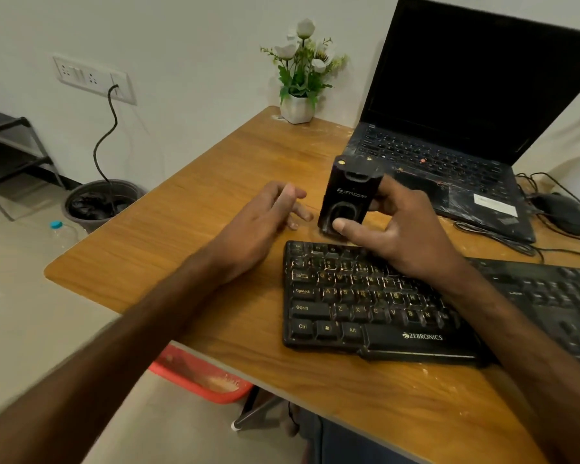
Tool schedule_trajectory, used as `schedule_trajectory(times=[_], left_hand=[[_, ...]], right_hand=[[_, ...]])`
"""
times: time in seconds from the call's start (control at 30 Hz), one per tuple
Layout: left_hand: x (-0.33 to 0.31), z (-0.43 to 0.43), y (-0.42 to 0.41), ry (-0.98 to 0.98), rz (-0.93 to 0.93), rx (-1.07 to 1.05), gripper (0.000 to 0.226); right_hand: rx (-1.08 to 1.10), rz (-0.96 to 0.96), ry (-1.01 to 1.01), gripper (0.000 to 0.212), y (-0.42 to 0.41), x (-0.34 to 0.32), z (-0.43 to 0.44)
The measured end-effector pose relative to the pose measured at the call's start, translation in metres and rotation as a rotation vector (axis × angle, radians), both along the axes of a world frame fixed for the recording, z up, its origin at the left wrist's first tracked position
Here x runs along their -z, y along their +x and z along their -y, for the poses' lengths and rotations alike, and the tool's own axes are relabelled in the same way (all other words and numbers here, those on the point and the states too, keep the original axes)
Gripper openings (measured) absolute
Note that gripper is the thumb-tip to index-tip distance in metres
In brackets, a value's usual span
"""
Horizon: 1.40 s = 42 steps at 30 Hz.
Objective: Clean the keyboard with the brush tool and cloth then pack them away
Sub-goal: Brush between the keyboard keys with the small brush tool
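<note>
The right hand (399,226) pinches a black, boxy plastic brush tool (347,195), with the thumb on its rounded lower recess and the fingers curled behind. The tool stands upright just beyond the far left corner of the keyboard (365,306). The left hand (262,216) is loose and spread, palm down, beside the tool over the wood-grain worktop (181,236). The keyboard is flat and black, its keys speckled with pale dust. A scuffed black laptop (466,128) stands open behind.
</note>
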<state>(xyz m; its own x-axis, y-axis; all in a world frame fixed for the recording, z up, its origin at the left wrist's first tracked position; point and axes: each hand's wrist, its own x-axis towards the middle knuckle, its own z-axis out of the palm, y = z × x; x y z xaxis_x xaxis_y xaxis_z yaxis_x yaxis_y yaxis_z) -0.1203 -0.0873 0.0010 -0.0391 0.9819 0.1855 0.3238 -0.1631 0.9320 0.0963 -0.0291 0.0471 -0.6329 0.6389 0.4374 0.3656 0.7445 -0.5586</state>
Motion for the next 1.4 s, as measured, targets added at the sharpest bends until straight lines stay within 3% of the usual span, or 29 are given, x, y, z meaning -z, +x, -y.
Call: schedule_trajectory(times=[0.1, 0.17, 0.27, 0.4, 0.53, 0.67, 0.73, 0.83, 0.97, 1.13, 1.27, 1.4], left_hand=[[0.0, 0.031, -0.016, -0.151, -0.029, 0.208, 0.098], [-0.004, 0.054, -0.016, -0.171, -0.084, 0.382, 0.127], [-0.004, 0.064, -0.011, -0.113, -0.282, 0.393, 0.151], [-0.007, 0.062, -0.008, -0.07, -0.385, 0.355, 0.152], [-0.007, 0.062, -0.008, -0.057, -0.387, 0.356, 0.153], [-0.008, 0.063, -0.008, -0.058, -0.377, 0.36, 0.156], [-0.009, 0.064, -0.008, -0.055, -0.383, 0.362, 0.157], [-0.01, 0.064, -0.007, -0.057, -0.384, 0.37, 0.16], [-0.012, 0.066, -0.006, -0.068, -0.361, 0.351, 0.162], [-0.013, 0.068, -0.006, -0.07, -0.348, 0.363, 0.164], [-0.016, 0.067, -0.004, -0.049, -0.338, 0.367, 0.16], [-0.016, 0.069, -0.005, -0.053, -0.344, 0.373, 0.157]], right_hand=[[-0.103, 0.006, -0.08, 0.054, -0.002, 0.004, 0.008], [-0.094, 0.102, 0.0, 0.056, -0.006, 0.007, 0.006], [0.024, 0.127, 0.088, 0.063, -0.005, 0.005, -0.001], [-0.136, 0.05, -0.003, 0.063, -0.006, 0.009, 0.01], [0.055, 0.225, 0.19, 0.066, -0.006, 0.006, 0.002], [-0.062, 0.075, 0.115, 0.066, -0.004, 0.008, 0.007], [-0.099, 0.132, 0.111, 0.066, -0.007, 0.01, 0.011], [0.053, 0.202, 0.224, 0.066, -0.009, 0.006, 0.004], [-0.105, 0.057, 0.002, 0.064, -0.017, 0.008, 0.009], [0.056, 0.169, 0.131, 0.061, -0.029, 0.006, 0.007], [-0.105, 0.036, -0.029, 0.061, -0.027, 0.007, 0.015], [0.022, 0.188, 0.069, 0.062, -0.027, 0.006, 0.009]])
